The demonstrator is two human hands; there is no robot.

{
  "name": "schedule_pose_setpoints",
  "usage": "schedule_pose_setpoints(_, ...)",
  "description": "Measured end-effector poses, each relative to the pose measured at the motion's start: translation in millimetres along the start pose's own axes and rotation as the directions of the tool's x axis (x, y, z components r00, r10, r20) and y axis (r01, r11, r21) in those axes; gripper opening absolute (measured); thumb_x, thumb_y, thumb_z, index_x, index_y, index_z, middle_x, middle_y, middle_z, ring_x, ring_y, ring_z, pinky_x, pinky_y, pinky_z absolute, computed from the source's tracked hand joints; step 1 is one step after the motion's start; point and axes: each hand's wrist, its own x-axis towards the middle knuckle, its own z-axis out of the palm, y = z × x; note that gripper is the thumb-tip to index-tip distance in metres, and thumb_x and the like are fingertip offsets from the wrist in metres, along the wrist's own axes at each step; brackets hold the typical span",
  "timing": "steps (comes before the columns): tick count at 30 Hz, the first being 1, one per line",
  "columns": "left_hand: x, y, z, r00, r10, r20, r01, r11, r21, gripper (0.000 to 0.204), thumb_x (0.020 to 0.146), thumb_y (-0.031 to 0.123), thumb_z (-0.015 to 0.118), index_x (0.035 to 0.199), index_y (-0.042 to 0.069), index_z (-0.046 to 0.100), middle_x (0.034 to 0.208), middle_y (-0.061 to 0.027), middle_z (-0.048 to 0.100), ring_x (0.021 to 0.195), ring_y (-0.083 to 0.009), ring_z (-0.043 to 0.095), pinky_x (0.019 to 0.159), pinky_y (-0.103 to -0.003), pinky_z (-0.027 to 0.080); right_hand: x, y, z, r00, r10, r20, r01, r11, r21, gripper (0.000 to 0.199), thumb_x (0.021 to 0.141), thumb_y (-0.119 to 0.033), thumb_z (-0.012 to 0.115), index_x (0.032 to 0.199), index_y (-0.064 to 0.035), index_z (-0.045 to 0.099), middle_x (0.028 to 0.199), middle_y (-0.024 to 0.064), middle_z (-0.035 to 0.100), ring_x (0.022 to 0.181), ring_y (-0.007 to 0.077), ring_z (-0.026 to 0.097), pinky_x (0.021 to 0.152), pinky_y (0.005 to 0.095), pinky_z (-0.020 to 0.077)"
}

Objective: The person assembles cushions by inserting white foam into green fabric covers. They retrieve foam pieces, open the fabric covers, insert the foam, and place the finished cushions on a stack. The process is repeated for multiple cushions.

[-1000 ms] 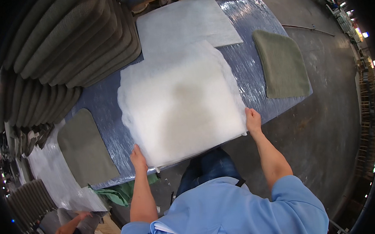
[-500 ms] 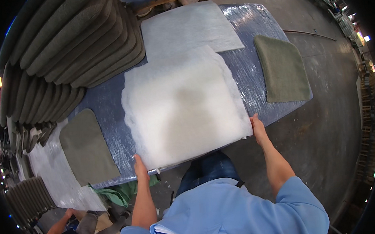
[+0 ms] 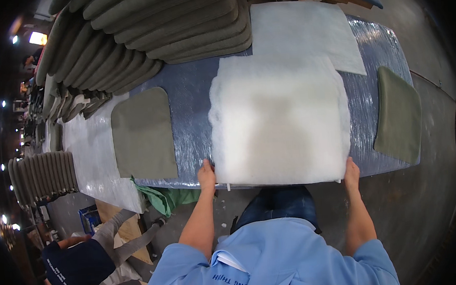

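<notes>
A white, fluffy sheet of batting (image 3: 273, 124) lies over the near edge of the wrapped table, its side edges ragged. My left hand (image 3: 206, 177) is at its near left corner and my right hand (image 3: 351, 174) at its near right corner. Both hands appear to grip the sides, with fingers drawn together and some hidden by the edge. Small white tabs (image 3: 229, 187) stick out under the near edge. Behind it lies another flat white sheet (image 3: 305, 32), partly covered by the batting.
Grey-green cushion pieces lie on the blue, film-wrapped table (image 3: 190, 118), one left (image 3: 142, 136) and one right (image 3: 398, 115). Tall stacks of grey cushions (image 3: 180, 26) stand at the far left. Green cloth (image 3: 164, 197) hangs from the front edge. Another person (image 3: 80, 266) is at lower left.
My view has swung, so the table and everything on it sit further right and straighter. Both hands remain at the batting's near corners.
</notes>
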Motion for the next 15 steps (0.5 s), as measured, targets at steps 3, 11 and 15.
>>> schedule_pose_setpoints(3, 8.1, 34.3, -17.9, 0.969, -0.171, 0.18, 0.214, 0.943, -0.254, 0.063, 0.106, 0.053, 0.044, 0.091, -0.002, 0.071, 0.074, -0.0137, 0.066, 0.07, -0.0235, 0.063, 0.067, -0.04, 0.048, 9.3, -17.6, -21.6, 0.983, 0.156, 0.097, -0.169, 0.974, 0.149, 0.06, 0.108, -0.051, 0.043, 0.096, 0.0011, 0.071, 0.078, 0.0003, 0.064, 0.071, 0.0095, 0.054, 0.065, 0.0304, 0.0443)
schedule_pose_setpoints(11, 27.4, 93.1, 37.9, 0.965, 0.163, 0.207, -0.152, 0.986, -0.065, 0.048, 0.105, 0.044, 0.053, 0.098, -0.001, 0.07, 0.084, -0.0153, 0.069, 0.081, -0.0246, 0.065, 0.077, -0.039, 0.05, 63.9, -61.2, 40.8, 0.985, -0.138, 0.104, 0.148, 0.985, -0.093, 0.05, 0.108, -0.042, 0.049, 0.112, 0.0022, 0.071, 0.089, 0.0013, 0.068, 0.081, 0.0099, 0.057, 0.073, 0.0281, 0.0473)
schedule_pose_setpoints(15, 45.9, 70.8, 47.1, 0.965, 0.249, 0.082, -0.239, 0.964, -0.116, 0.045, 0.105, 0.039, 0.053, 0.1, -0.002, 0.071, 0.091, -0.0205, 0.072, 0.086, -0.0305, 0.067, 0.083, -0.041, 0.05, 72.4, -45.5, 43.9, 0.991, -0.092, -0.1, 0.09, 0.996, -0.024, 0.042, 0.106, -0.036, 0.054, 0.108, 0.0025, 0.071, 0.092, 0.0033, 0.07, 0.085, 0.0107, 0.058, 0.077, 0.0293, 0.0482)
